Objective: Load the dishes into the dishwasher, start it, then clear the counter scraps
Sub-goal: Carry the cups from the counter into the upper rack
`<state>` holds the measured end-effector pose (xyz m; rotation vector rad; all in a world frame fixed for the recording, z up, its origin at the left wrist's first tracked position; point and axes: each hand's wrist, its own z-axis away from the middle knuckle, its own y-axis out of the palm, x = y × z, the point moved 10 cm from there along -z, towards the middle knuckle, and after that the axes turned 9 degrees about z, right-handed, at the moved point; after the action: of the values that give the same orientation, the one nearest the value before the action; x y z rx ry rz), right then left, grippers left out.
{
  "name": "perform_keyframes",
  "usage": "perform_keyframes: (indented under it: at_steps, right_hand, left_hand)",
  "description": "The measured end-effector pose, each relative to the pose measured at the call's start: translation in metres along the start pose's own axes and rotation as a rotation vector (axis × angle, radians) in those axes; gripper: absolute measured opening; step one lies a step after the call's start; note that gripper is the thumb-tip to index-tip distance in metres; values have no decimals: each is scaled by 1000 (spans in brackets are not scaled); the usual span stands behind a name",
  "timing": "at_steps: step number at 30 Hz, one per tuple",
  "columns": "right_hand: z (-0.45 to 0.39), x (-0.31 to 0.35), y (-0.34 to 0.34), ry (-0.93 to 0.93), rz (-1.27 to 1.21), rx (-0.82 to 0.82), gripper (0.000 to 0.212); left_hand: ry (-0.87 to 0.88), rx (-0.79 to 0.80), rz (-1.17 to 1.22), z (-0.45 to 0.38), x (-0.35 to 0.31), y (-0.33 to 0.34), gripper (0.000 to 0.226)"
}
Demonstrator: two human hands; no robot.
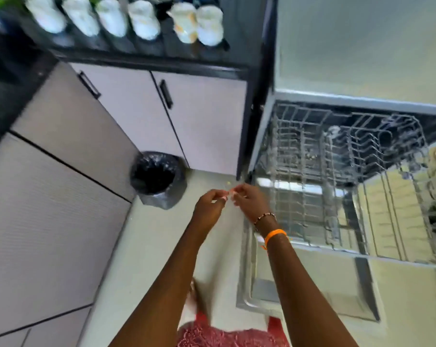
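The person's two hands meet in front of the body, above the pale floor, fingertips almost touching. The left hand (209,205) has its fingers curled inward and the right hand (249,201) mirrors it, and between their fingertips sits a small pale scrap (228,195) that both seem to pinch; motion blur makes it impossible to tell what the scrap is or which hand really holds it. The right wrist carries a beaded bracelet (264,217) and, just behind it, an orange band (274,235). To the right of the right hand and close beside it stands the open dishwasher (362,101), its lower rack (337,196) pulled out over the lowered door (312,296); the wire tines look bare near the hand, while a round pale item shows at the far right edge, too cut off to name. Beyond and to the left of the left hand, near it, a small bin lined with a black bag (157,176) stands on the floor against the cabinet doors (137,108). Farther ahead of both hands, well apart, a dark counter (137,53) bears a row of white cups (142,21), blurred. A tiny yellowish speck (228,182) lies on the floor just past the fingertips.
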<state>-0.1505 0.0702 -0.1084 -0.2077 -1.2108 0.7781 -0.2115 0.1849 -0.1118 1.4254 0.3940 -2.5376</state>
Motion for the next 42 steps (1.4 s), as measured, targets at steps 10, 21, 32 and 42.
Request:
perform_keyframes:
  at_steps: [10, 21, 32, 42]
  right_hand:
    - [-43, 158, 30, -136, -94, -85, 17]
    - [-142, 222, -38, -198, -213, -580, 19]
    - [-298, 253, -98, -186, -169, -552, 76]
    - [-316, 245, -104, -190, -265, -535, 72]
  left_hand:
    - [147, 1, 91, -41, -95, -127, 22]
    - [282, 44, 128, -139, -185, -152, 16]
    - [325, -79, 68, -294, -296, -124, 66]
    - [452, -120, -148, -351, -326, -113, 83]
